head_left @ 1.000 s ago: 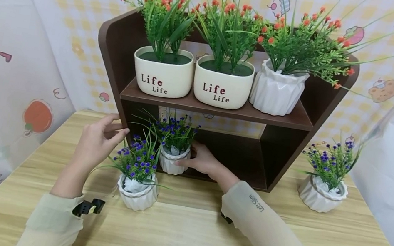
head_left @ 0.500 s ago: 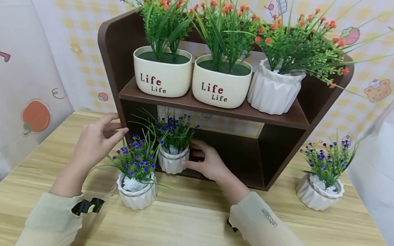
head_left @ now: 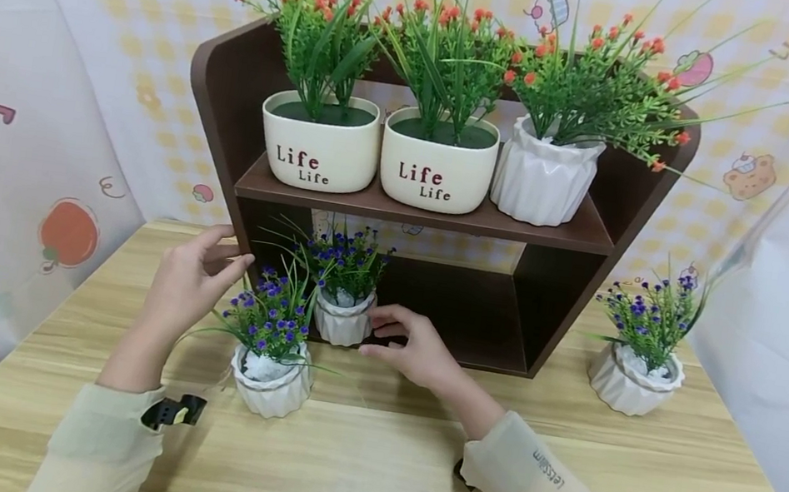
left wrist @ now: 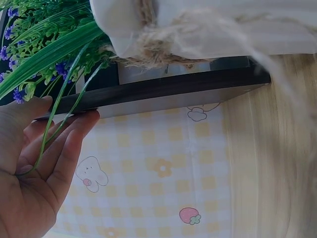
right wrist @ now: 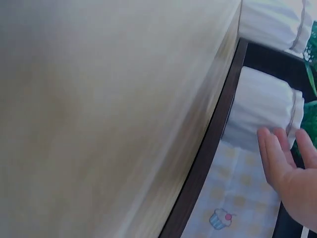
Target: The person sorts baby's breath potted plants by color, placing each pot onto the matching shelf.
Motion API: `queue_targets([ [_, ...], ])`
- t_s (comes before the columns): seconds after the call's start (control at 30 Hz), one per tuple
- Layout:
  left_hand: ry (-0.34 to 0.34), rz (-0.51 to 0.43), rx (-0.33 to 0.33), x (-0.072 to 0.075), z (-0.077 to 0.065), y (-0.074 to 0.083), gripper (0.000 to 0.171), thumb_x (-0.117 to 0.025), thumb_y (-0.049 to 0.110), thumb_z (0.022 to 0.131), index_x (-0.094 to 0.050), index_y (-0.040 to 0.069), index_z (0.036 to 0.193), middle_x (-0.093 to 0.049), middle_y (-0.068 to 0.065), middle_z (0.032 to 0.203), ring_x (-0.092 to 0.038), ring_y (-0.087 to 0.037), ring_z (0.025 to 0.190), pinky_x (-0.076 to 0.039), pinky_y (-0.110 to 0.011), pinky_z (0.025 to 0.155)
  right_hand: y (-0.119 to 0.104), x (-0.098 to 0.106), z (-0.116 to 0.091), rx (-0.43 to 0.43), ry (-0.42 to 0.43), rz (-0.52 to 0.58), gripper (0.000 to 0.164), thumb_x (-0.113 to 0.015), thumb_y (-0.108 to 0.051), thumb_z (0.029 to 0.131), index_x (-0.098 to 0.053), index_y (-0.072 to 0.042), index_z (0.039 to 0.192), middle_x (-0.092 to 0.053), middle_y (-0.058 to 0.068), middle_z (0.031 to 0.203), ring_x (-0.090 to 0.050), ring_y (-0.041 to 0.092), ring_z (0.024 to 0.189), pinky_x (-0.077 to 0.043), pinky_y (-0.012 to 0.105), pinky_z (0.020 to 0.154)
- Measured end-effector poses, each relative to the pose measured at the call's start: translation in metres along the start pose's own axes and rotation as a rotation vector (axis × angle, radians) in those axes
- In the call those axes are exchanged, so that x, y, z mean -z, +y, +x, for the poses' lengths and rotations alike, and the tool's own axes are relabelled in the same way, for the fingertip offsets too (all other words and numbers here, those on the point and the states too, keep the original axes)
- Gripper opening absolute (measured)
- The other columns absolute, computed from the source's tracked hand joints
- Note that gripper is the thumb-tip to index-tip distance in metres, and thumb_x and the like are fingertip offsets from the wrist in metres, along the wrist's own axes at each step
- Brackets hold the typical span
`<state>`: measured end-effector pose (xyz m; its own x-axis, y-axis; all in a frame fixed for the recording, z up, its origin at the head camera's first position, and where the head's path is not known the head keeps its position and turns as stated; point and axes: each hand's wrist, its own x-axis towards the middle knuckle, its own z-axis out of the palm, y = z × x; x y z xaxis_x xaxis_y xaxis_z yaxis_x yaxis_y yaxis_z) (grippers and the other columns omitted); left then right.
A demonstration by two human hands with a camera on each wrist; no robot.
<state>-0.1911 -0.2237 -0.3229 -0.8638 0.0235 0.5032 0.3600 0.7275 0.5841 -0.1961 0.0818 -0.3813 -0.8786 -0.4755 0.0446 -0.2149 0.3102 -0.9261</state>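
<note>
My left hand (head_left: 185, 284) holds the left side panel of a dark brown two-tier shelf (head_left: 429, 217), thumb in front and fingers behind, as the left wrist view shows. On the lower tier, at its left end, stands a ribbed white pot (head_left: 341, 324) with purple flowers. Just right of that pot is my right hand (head_left: 421, 351), its fingers spread and holding nothing; in the right wrist view the fingertips (right wrist: 264, 133) are close to the pot, and whether they touch cannot be told. A similar purple-flowered pot (head_left: 271, 387) stands on the table before the shelf's left end.
A third purple-flowered pot (head_left: 636, 385) stands on the wooden table (head_left: 362, 477), right of the shelf. The upper tier bears two cream "Life" planters (head_left: 317, 147) and a ribbed white pot (head_left: 546, 179), all with orange flowers. A checked cloth (head_left: 733, 100) hangs behind.
My right hand has let go of the purple-flowered pot on the lower tier and drawn back slightly to the right and towards me. The left hand stays on the side panel.
</note>
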Motion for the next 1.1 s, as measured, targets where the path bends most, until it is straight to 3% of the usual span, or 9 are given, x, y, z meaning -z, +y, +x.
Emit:
queue_targets([
  [0.3, -0.006, 0.007, 0.011, 0.000, 0.001, 0.000, 0.031, -0.065, 0.010, 0.095, -0.061, -0.001, 0.123, -0.071, -0.030, 0.107, -0.072, -0.046, 0.090, -0.057, -0.056, 0.078, -0.005, -0.019, 0.003, 0.074, -0.250, -0.004, 0.055, -0.072, -0.007, 0.090, -0.051, 0.001, 0.140, -0.054, 0.021, 0.142, -0.057, 0.041, 0.126, -0.047, 0.055, 0.104],
  [0.47, -0.003, 0.000, 0.004, 0.000, 0.000, -0.001, 0.031, -0.066, 0.009, 0.095, -0.061, -0.001, 0.123, -0.071, -0.030, 0.106, -0.072, -0.046, 0.089, -0.057, -0.055, 0.077, -0.010, -0.033, 0.010, 0.050, -0.341, -0.036, 0.064, -0.075, -0.011, 0.089, -0.046, -0.004, 0.145, -0.049, 0.017, 0.148, -0.053, 0.039, 0.132, -0.046, 0.048, 0.108],
  [0.87, 0.006, 0.002, -0.004, -0.002, 0.000, -0.002, 0.031, -0.066, 0.008, 0.094, -0.062, -0.001, 0.123, -0.071, -0.029, 0.106, -0.073, -0.045, 0.088, -0.057, -0.054, 0.076, -0.013, -0.049, 0.025, 0.020, -0.404, -0.019, 0.077, -0.073, -0.008, 0.090, -0.030, 0.002, 0.153, -0.041, 0.021, 0.153, -0.048, 0.040, 0.137, -0.045, 0.040, 0.111],
  [1.1, 0.007, 0.004, 0.003, -0.001, 0.001, -0.002, 0.031, -0.066, 0.009, 0.094, -0.062, -0.001, 0.124, -0.072, -0.028, 0.106, -0.073, -0.045, 0.088, -0.057, -0.053, 0.076, -0.008, -0.054, 0.033, 0.134, -0.461, -0.023, 0.070, -0.072, -0.001, 0.089, -0.035, 0.004, 0.148, -0.048, 0.025, 0.146, -0.051, 0.036, 0.134, -0.044, 0.033, 0.111],
])
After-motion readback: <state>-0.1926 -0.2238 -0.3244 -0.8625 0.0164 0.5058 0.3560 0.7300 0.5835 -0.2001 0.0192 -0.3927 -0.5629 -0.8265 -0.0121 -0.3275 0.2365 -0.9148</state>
